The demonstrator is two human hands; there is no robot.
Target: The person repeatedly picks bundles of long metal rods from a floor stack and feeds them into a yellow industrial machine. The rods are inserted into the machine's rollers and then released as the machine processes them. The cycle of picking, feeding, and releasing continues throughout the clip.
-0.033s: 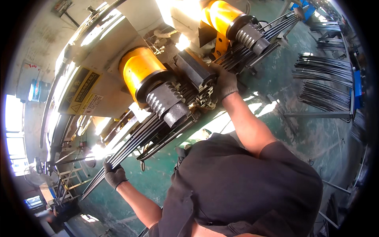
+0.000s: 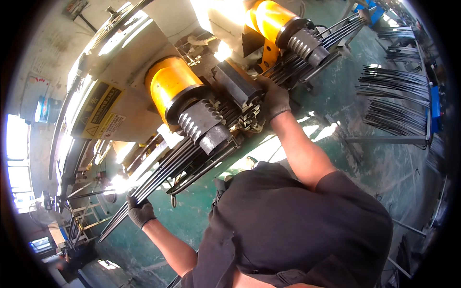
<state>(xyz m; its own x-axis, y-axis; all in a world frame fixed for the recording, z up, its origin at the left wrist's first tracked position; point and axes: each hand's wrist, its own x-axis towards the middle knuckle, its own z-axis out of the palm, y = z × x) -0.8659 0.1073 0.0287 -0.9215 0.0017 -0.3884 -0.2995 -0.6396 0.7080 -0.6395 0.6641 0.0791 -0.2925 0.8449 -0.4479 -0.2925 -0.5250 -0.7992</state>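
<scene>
My left hand (image 2: 140,212), in a grey work glove, is closed around a bundle of long thin dark metal rods (image 2: 165,173) near their lower left end. From there the rods slope up to the right, under the machine's heads. My right hand (image 2: 275,100), gloved too, rests against the right end of a dark angular metal block (image 2: 236,84); its fingertips are hidden, so I cannot tell what they grip. Left of that block is a yellow cylinder (image 2: 174,86) with a dark ribbed metal end piece (image 2: 200,120). A second yellow cylinder (image 2: 274,21) stands farther right.
A machine housing with a yellow and black warning label (image 2: 99,109) stands at upper left. Racks at the right hold several stacks of dark rods (image 2: 394,116). One rack's metal bar (image 2: 386,139) juts out over the green floor (image 2: 331,158). Bright sunlight washes out some patches.
Almost nothing differs. My left hand has shifted very slightly to the right along the rods; the right hand stays at the block.
</scene>
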